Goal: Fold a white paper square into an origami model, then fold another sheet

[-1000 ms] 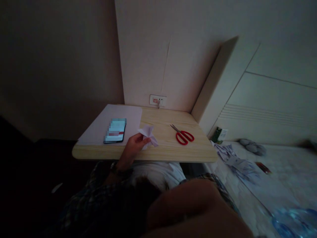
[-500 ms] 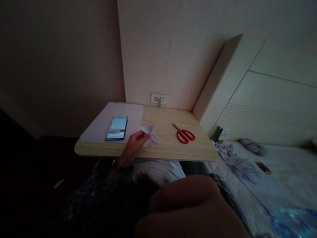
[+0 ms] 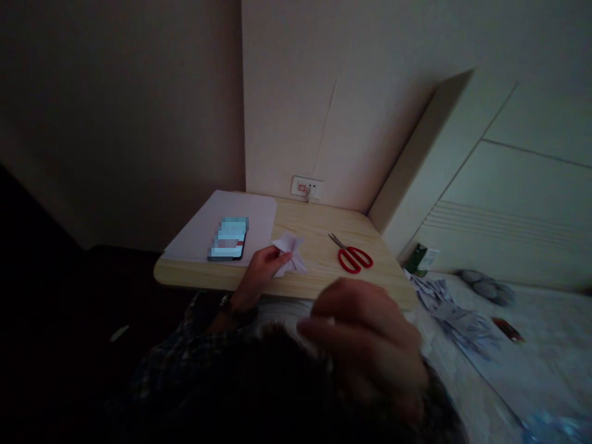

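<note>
A piece of folded white paper (image 3: 293, 254) with several pointed flaps is pinched between the thumb and fingers of my left hand (image 3: 264, 270), just over the front part of the small table. Close to the camera, my right hand (image 3: 370, 333) is raised and blurred. Its fingers look bent, but motion smears them, and whether anything is in them is unclear. Red-handled scissors (image 3: 350, 254) lie on the table to the right of the folded paper, blades slightly apart. Left of my left hand, a phone (image 3: 230, 238) with a lit screen rests on white sheets of paper (image 3: 259, 213).
The pale wooden table (image 3: 319, 219) stands against a wall with a socket (image 3: 307, 187). To the right is a bed (image 3: 555, 327) holding paper strips (image 3: 457, 314), a grey bundle (image 3: 485, 287) and a small dark packet (image 3: 507, 330).
My right hand has moved from low near the camera up and forward toward the table's front edge. The view has shifted slightly; my left hand still pinches the folded paper.
</note>
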Action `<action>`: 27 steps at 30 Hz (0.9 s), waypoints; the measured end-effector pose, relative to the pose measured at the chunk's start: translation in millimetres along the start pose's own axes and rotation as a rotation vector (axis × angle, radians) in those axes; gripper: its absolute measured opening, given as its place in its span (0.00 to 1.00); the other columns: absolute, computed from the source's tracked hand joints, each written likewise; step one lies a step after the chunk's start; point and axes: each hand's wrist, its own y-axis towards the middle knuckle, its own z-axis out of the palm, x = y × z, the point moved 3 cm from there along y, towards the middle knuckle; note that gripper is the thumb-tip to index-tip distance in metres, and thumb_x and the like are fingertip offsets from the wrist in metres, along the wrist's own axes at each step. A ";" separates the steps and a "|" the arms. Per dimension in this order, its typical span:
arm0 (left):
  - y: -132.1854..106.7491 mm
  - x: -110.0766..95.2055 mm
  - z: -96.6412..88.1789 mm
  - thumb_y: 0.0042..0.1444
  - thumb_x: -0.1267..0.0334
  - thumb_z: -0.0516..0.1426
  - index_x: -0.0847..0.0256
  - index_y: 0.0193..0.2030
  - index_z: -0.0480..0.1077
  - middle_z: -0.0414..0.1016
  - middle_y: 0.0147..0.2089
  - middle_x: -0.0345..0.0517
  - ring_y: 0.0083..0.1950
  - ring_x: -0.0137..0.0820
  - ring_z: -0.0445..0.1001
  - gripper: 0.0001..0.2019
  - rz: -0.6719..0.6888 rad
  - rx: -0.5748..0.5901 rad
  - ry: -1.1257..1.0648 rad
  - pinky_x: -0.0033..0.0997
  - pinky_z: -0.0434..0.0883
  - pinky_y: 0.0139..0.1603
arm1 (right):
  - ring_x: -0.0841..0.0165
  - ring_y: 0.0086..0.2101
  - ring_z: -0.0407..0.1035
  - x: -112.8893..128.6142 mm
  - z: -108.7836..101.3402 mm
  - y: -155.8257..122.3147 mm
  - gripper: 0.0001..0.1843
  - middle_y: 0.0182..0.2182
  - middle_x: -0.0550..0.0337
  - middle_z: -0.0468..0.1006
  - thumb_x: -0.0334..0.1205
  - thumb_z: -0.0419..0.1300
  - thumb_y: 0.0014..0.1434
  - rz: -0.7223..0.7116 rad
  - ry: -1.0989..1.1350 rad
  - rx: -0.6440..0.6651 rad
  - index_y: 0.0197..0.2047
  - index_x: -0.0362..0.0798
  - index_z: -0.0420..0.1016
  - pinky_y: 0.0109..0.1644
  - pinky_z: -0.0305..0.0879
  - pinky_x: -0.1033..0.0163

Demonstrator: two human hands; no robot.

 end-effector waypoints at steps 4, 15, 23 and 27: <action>-1.1 0.5 0.2 0.43 0.55 0.65 0.65 0.30 0.75 0.78 0.29 0.42 0.34 0.33 0.74 0.13 0.001 0.010 0.012 0.29 0.69 0.36 | 0.66 0.37 0.67 -71.3 24.7 41.3 0.08 0.37 0.57 0.72 0.37 0.52 0.61 0.144 -0.036 -0.246 0.42 0.52 0.70 0.38 0.68 0.60; 5.3 10.8 2.1 0.40 0.53 0.66 0.66 0.34 0.78 0.80 0.31 0.46 0.34 0.36 0.75 0.19 0.005 0.119 0.099 0.32 0.70 0.37 | 0.71 0.25 0.60 -141.2 52.1 23.2 0.14 0.21 0.66 0.63 0.47 0.59 0.53 0.537 0.205 -0.103 0.23 0.49 0.65 0.28 0.59 0.66; 2.5 7.5 4.8 0.39 0.53 0.67 0.65 0.33 0.78 0.81 0.29 0.46 0.34 0.38 0.77 0.17 0.004 0.152 0.088 0.33 0.73 0.37 | 0.74 0.20 0.55 -142.8 52.1 18.1 0.16 0.18 0.69 0.59 0.49 0.57 0.55 0.591 0.250 -0.092 0.22 0.49 0.63 0.22 0.52 0.68; 4.0 10.3 4.1 0.40 0.53 0.66 0.65 0.31 0.77 0.78 0.27 0.44 0.30 0.34 0.74 0.17 0.013 0.141 0.105 0.30 0.69 0.31 | 0.72 0.22 0.61 -144.6 55.5 16.2 0.14 0.22 0.65 0.67 0.50 0.60 0.52 0.611 0.282 -0.055 0.26 0.48 0.68 0.24 0.57 0.67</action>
